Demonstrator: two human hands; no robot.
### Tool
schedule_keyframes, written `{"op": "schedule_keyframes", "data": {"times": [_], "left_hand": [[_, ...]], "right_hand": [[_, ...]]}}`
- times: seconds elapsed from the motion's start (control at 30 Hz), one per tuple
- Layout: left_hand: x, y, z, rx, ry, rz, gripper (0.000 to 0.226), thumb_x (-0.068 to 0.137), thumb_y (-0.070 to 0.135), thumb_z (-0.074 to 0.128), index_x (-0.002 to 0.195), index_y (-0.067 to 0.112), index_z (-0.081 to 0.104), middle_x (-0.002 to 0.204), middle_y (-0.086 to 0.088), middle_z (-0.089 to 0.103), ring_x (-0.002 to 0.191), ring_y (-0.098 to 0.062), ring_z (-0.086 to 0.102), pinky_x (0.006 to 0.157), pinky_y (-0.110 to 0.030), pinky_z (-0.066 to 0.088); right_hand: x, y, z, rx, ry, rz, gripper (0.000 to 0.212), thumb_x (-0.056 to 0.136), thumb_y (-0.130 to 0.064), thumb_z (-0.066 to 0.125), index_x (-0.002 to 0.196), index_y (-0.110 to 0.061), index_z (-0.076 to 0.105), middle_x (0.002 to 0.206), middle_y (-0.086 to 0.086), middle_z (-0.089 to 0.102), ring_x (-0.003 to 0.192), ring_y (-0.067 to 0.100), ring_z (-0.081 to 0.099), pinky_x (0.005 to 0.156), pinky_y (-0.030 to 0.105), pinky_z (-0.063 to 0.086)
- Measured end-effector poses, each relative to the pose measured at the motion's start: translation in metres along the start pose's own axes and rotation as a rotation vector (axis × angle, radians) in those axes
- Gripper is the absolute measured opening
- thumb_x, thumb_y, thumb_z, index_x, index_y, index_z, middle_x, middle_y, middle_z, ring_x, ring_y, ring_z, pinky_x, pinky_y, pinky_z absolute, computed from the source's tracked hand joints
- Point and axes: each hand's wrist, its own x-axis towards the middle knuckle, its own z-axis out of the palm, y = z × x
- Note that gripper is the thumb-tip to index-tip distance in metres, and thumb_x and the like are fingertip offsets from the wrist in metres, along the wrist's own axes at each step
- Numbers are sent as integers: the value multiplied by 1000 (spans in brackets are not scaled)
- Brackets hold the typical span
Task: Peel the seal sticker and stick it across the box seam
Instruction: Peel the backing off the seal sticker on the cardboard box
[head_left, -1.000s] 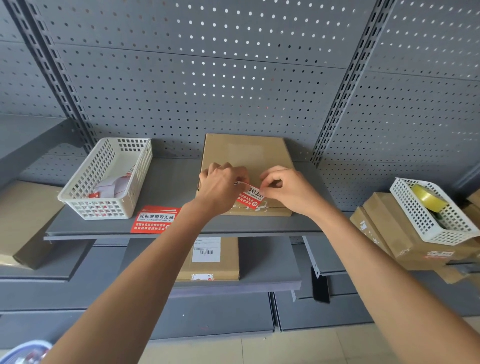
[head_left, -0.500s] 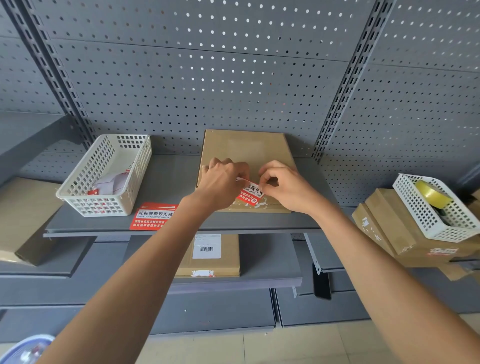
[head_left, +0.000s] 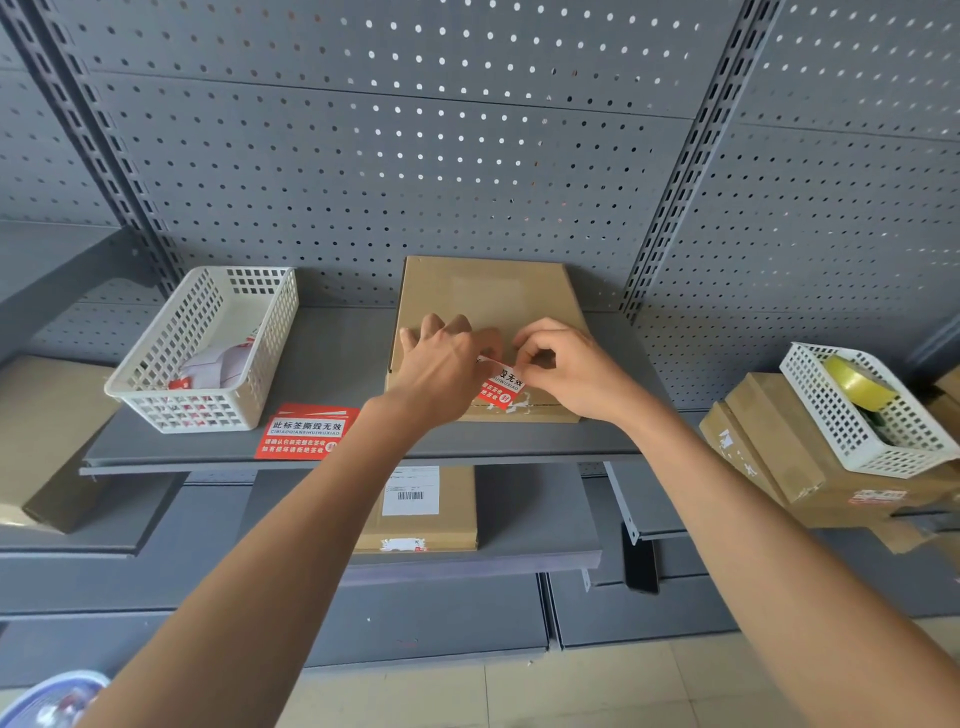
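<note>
A flat brown cardboard box (head_left: 488, 296) lies on the grey shelf (head_left: 332, 358), its front seam facing me. A red and white seal sticker (head_left: 500, 385) hangs over the box's front part. My left hand (head_left: 441, 369) pinches the sticker's left end, and my right hand (head_left: 566, 369) pinches its upper right edge with thumb and forefinger. Both hands hover over the box's near half. The sticker's left part is hidden behind my left hand. I cannot tell whether the sticker touches the box.
A second red sticker sheet (head_left: 306, 432) lies on the shelf's front edge. A white basket (head_left: 208, 353) with papers stands at left. At right, a white basket (head_left: 872, 410) holding a tape roll (head_left: 857, 382) rests on stacked boxes. Another box (head_left: 415, 509) sits one shelf lower.
The sticker and both hands have stayed over the box's front part. My right fingers have shifted slightly along the sticker's top edge.
</note>
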Motion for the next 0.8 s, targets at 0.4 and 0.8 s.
{"op": "schedule_keyframes", "data": {"times": [0.4, 0.8], "left_hand": [[-1, -1, 3, 30, 14, 13, 16, 101, 40, 51, 109, 30, 60, 114, -4, 58, 107, -33, 47, 94, -49, 37], [-1, -4, 3, 2, 21, 29, 15, 100, 40, 53, 107, 31, 61, 110, -2, 59, 105, -33, 48, 95, -51, 39]], "right_hand": [[-1, 1, 5, 86, 56, 21, 8, 83, -19, 80, 80, -20, 73, 119, -11, 64, 110, 9, 61, 95, 25, 43], [-3, 0, 5, 51, 34, 9, 8, 86, -22, 78, 80, -21, 72, 122, -13, 63, 113, 9, 58, 95, 27, 40]]}}
